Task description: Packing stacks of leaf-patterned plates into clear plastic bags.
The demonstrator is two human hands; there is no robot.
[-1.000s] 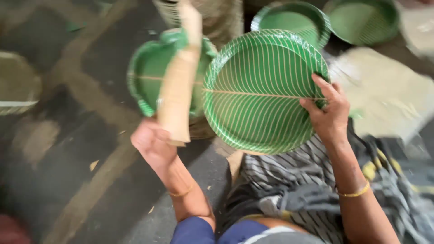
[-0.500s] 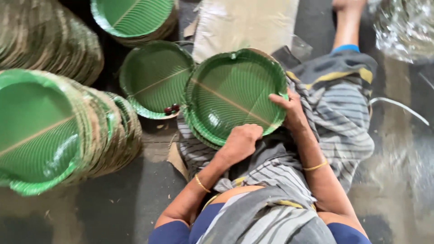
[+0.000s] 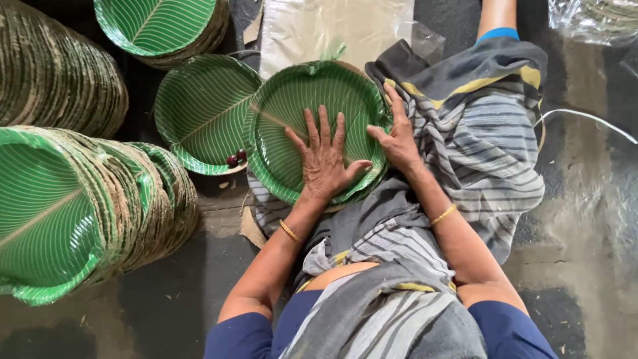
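1. Left hand (image 3: 323,163): fingers spread wide, palm flat on the green leaf-pattern plate (image 3: 292,106), pressing it onto the lap.
2. Right hand (image 3: 399,136): open, bracing the plate's right rim.
3. Plate stacks (image 3: 100,206) lie left, within reach.

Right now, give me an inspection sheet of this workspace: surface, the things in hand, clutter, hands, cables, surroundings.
Surface: dark floor, dusty, with small scraps.
Things in hand: green leaf-patterned plate on the lap, on striped cloth.
Clutter: two small dark red round things in the neighbouring plate; cardboard scrap below it.
Hands: left hand flat, fingers spread, on the plate; right hand at its right rim.
Cables: thin white line on the floor, right.
Surroundings: big tilted plate stack left, more stacks above; clear plastic sheet ahead.
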